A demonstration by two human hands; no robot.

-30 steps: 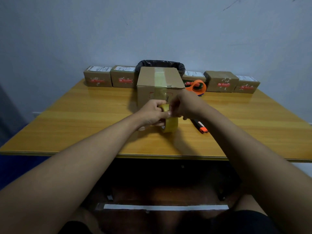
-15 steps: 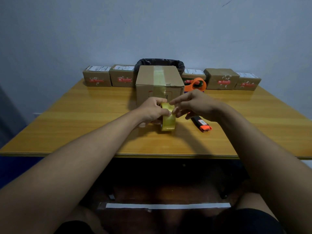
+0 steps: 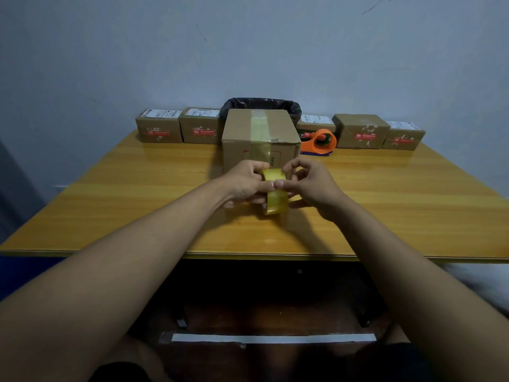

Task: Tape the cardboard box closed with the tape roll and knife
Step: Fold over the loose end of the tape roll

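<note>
At the middle of the desk (image 3: 137, 194), just in front of the cardboard box (image 3: 260, 139), the yellowish tape roll (image 3: 274, 193) is held upright on its edge between both hands. The left hand (image 3: 245, 183) is wrapped around the roll's left side, its fingers closed on it. The right hand (image 3: 311, 186) is set against the right side, with its thumb and fingers (image 3: 292, 166) pinched at the roll's top edge; the two thumbs are nearly touching over the roll. The box is stood directly behind the hands, and a strip of clear tape is seen running across its top and down its front face. The knife is not seen in the head view. An orange tape dispenser (image 3: 319, 142) is placed just to the right of the box. Small labelled parcels (image 3: 159, 129) are lined up along the far edge of the desk on both sides, and a black-lined bin (image 3: 261, 103) is partly hidden behind the box, against the pale wall.
</note>
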